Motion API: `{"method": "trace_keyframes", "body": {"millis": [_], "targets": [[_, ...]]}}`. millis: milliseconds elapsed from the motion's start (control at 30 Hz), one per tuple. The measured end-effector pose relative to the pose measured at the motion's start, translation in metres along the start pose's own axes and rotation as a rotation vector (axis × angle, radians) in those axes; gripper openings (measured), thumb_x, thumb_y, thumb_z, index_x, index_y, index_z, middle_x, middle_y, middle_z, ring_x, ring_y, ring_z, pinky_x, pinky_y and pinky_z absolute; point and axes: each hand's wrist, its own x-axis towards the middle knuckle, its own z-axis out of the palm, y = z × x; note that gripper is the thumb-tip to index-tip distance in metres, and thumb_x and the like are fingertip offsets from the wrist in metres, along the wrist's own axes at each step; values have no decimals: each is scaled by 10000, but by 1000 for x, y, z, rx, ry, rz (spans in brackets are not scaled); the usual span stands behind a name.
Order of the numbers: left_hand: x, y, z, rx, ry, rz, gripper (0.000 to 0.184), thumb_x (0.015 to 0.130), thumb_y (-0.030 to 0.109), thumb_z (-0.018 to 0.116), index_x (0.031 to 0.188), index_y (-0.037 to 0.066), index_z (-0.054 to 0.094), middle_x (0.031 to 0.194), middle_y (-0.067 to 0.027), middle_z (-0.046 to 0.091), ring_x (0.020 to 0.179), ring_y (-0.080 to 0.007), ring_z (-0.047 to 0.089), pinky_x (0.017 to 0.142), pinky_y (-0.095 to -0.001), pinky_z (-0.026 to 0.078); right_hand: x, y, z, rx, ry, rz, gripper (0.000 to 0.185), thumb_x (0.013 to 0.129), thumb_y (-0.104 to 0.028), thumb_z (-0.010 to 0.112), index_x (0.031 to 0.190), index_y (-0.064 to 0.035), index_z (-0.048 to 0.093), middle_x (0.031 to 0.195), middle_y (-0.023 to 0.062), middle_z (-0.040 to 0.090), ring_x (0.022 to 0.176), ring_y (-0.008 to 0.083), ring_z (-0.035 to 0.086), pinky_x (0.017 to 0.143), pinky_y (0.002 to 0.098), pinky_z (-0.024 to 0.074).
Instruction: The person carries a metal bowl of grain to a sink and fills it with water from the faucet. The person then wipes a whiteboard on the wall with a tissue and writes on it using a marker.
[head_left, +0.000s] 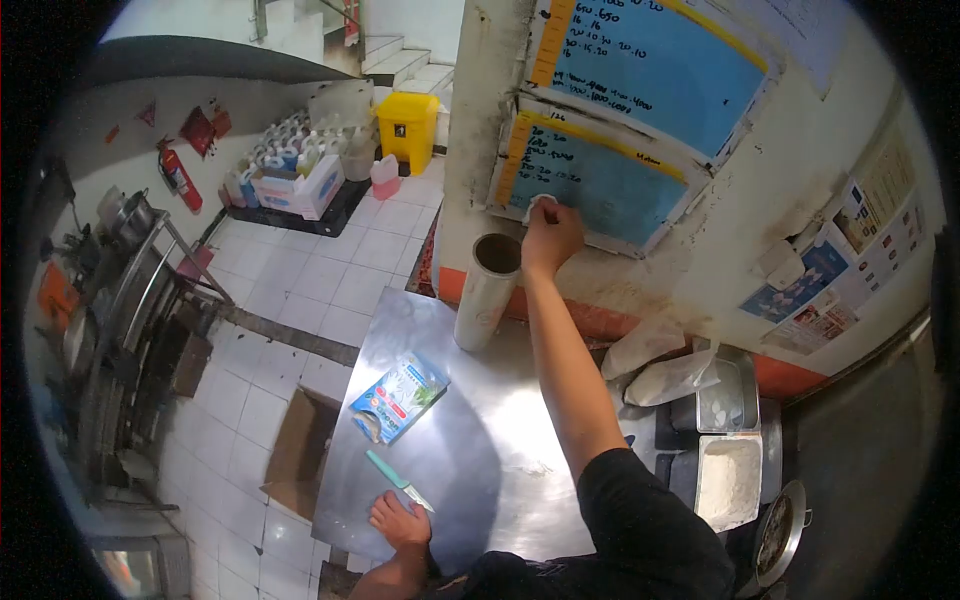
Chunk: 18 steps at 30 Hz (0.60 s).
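My right hand (553, 236) is closed on a crumpled white wipe (540, 203), pressed against the lower left part of a blue board (600, 190) with handwritten numbers on the wall. My left hand (401, 520) rests on the metal table (460, 480) at its near left, fingers spread and flat, beside a knife (388, 469) with a green handle. Its fingertips lie close to the blade. Farther up the table is a blue and white packet (399, 398). A tall pale tube (487, 295) stands upright at the wall, left of my right forearm.
A second blue board (650, 75) hangs above. Metal trays (729, 480), plastic bags (668, 378) and a pan (775, 535) are at the right. On the floor left of the table are a cardboard box (300, 450), bottles (300, 150) and a yellow bin (408, 130).
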Motion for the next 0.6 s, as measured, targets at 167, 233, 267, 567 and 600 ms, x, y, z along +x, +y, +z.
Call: {"method": "trace_keyframes", "body": {"millis": [167, 233, 267, 567, 600], "targets": [[-3, -6, 5, 38, 49, 42, 529, 766, 240, 640, 1217, 2, 499, 1185, -195, 501, 1166, -383, 438, 1015, -509, 319, 20, 7, -17, 163, 51, 111, 121, 822, -143, 760, 894, -46, 759, 886, 109, 721, 783, 188, 662, 757, 332, 518], [1, -5, 10, 32, 89, 55, 528, 768, 235, 638, 1217, -3, 495, 1178, -198, 501, 1162, -387, 439, 1012, -511, 320, 43, -24, -42, 305, 239, 132, 123, 848, -142, 744, 900, -31, 753, 886, 104, 719, 787, 177, 655, 758, 335, 519], [0, -3, 7, 13, 69, 42, 532, 771, 214, 641, 1225, -19, 492, 1187, -211, 498, 1181, -401, 436, 1020, -528, 318, 48, -28, -37, 319, 274, 106, 127, 858, -143, 741, 898, -24, 751, 885, 101, 724, 786, 178, 657, 756, 336, 521], [1, -5, 9, 59, 158, 84, 503, 718, 254, 641, 1137, 4, 519, 1099, -186, 513, 1091, -382, 468, 955, -494, 352, 49, -57, -14, 573, 195, 263, 46, 817, -115, 727, 823, -73, 742, 785, 118, 674, 828, 279, 657, 759, 386, 515], [-2, -4, 8, 65, 155, 87, 502, 712, 254, 644, 1129, 4, 521, 1092, -186, 515, 1084, -384, 472, 951, -495, 355, 52, -58, 0, 464, 235, 141, 70, 829, -134, 736, 840, -65, 748, 802, 116, 679, 804, 268, 655, 750, 371, 517]]}}
